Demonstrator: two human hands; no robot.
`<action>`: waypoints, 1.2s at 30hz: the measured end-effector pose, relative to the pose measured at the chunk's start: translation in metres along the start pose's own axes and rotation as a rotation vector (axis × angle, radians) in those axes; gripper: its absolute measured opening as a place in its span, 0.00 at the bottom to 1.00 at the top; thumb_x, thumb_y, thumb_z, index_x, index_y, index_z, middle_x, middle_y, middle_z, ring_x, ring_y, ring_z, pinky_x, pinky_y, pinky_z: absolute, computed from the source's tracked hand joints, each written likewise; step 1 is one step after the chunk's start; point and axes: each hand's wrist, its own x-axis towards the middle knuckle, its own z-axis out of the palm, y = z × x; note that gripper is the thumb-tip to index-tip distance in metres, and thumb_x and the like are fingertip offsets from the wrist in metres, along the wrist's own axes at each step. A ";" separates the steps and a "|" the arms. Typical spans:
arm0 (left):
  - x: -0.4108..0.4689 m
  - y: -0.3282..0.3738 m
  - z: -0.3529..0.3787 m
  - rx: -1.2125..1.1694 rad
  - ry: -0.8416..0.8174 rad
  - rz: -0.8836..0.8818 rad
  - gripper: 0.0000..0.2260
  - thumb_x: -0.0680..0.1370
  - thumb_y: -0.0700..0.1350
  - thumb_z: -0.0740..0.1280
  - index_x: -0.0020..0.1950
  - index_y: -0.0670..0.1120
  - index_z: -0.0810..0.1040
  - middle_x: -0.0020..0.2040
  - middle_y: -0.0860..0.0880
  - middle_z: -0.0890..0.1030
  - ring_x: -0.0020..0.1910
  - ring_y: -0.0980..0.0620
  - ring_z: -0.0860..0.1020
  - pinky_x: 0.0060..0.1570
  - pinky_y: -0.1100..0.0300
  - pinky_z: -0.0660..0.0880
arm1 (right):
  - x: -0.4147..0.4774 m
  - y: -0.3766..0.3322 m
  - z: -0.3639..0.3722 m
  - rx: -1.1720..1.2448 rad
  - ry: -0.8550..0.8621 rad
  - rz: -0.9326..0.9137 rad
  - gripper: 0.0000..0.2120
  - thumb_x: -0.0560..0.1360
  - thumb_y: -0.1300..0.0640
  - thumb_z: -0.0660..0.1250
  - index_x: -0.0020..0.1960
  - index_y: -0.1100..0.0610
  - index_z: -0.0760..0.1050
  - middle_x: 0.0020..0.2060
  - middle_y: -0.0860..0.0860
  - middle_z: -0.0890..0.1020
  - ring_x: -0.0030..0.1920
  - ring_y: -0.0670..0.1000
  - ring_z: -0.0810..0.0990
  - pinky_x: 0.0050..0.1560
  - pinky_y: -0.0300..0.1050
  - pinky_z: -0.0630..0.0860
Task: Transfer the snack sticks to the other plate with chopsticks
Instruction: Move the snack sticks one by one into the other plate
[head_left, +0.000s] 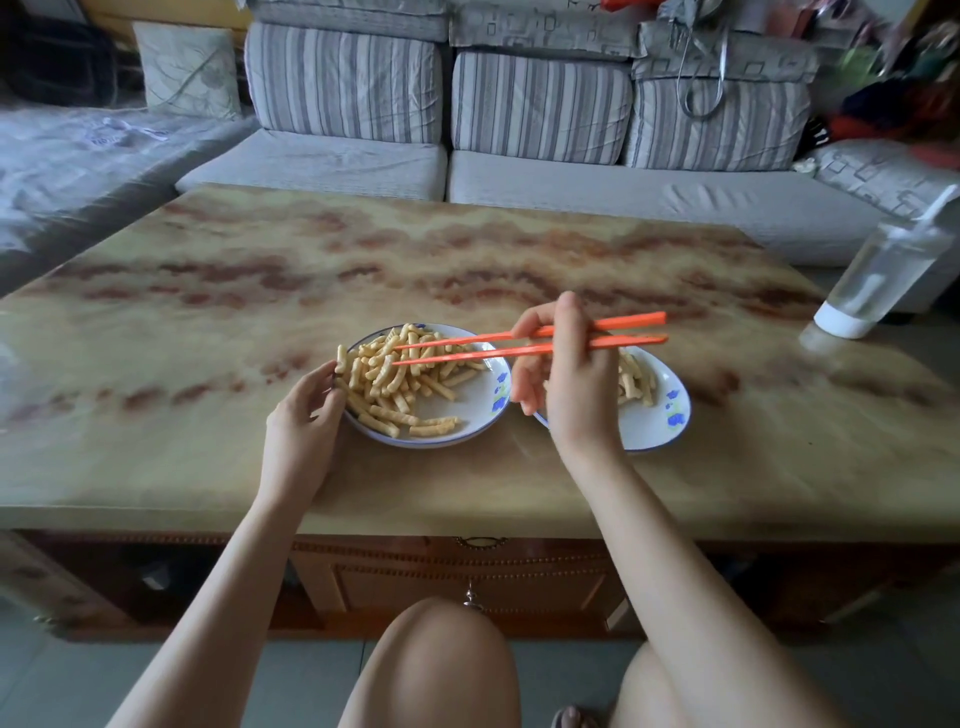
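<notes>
The right hand (566, 384) grips the orange chopsticks (524, 343), tips slightly apart and empty, pointing left over the snack sticks (400, 379) heaped in the left plate (483, 405). The left hand (306, 415) – fingers loosely curled – steadies that plate's left rim. The other plate (660, 421) lies just right, under the right hand.
</notes>
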 end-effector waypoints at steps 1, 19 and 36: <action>0.000 0.000 0.000 -0.002 0.000 0.001 0.16 0.78 0.40 0.63 0.66 0.47 0.76 0.52 0.53 0.78 0.52 0.59 0.74 0.41 0.83 0.64 | 0.003 0.002 0.006 -0.005 -0.023 -0.009 0.22 0.84 0.54 0.49 0.37 0.61 0.72 0.18 0.56 0.70 0.16 0.50 0.66 0.19 0.36 0.59; 0.000 0.000 -0.001 -0.016 -0.003 -0.014 0.16 0.78 0.41 0.63 0.66 0.47 0.76 0.52 0.55 0.78 0.52 0.61 0.75 0.42 0.83 0.64 | 0.025 0.015 0.050 -0.061 -0.218 -0.025 0.23 0.84 0.55 0.50 0.36 0.63 0.73 0.17 0.53 0.67 0.15 0.47 0.64 0.19 0.35 0.59; 0.002 -0.001 -0.001 0.014 -0.008 -0.002 0.16 0.78 0.40 0.62 0.66 0.47 0.75 0.58 0.50 0.80 0.53 0.61 0.74 0.42 0.83 0.64 | 0.022 0.028 0.052 -0.085 -0.242 -0.020 0.22 0.84 0.56 0.51 0.38 0.65 0.73 0.19 0.54 0.68 0.16 0.45 0.65 0.18 0.38 0.59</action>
